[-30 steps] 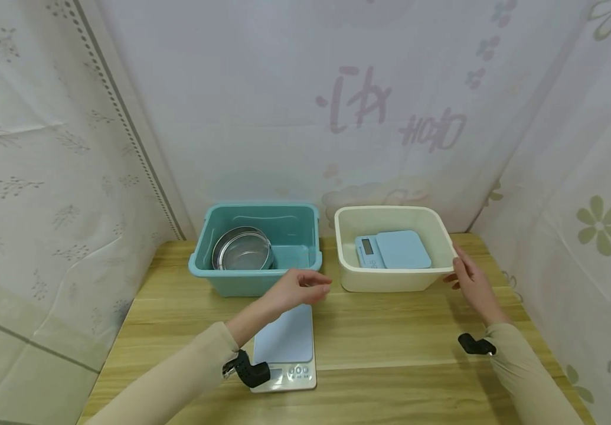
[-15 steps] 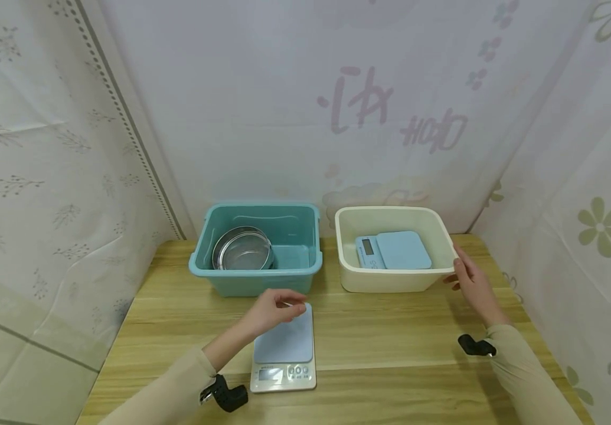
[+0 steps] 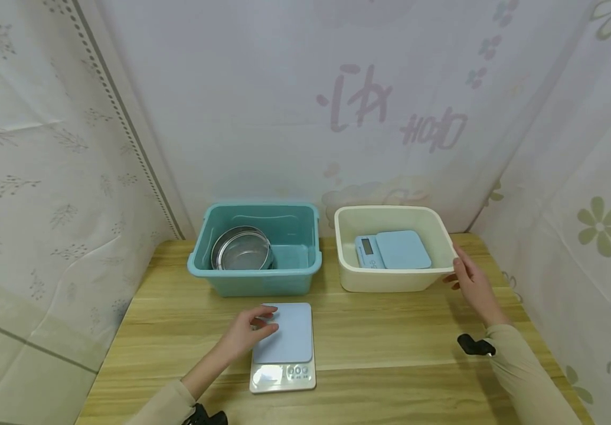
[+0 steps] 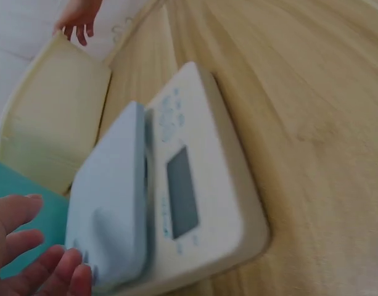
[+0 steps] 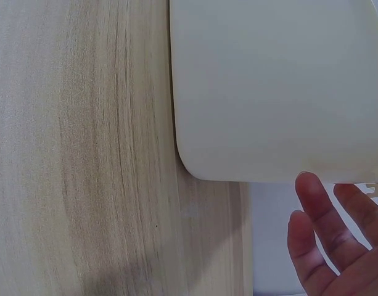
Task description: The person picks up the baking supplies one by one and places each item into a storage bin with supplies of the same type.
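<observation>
My left hand (image 3: 245, 333) hovers at the left edge of a white kitchen scale (image 3: 282, 378) with a pale blue weighing plate, holding nothing. Its fingers are loosely bent and spread apart, close to the plate (image 4: 111, 197) in the left wrist view. At the right end of a cream bin (image 3: 382, 280), my right hand (image 3: 475, 289) touches the rim and outer wall with relaxed fingers. In the right wrist view, fingertips (image 5: 309, 182) meet the bin's wall (image 5: 275, 92). A light blue kitchen scale (image 3: 403, 249) lies inside the cream bin.
Left of the cream bin stands a teal bin (image 3: 262, 283) with round metal sieves (image 3: 244, 252) in its left part. Both bins sit along the back of the wooden table (image 3: 379, 378), close to the white curtain (image 3: 262, 118).
My left hand has moved left and toward me, from in front of the gap between the bins to the white scale's left edge. The right hand stays at the cream bin.
</observation>
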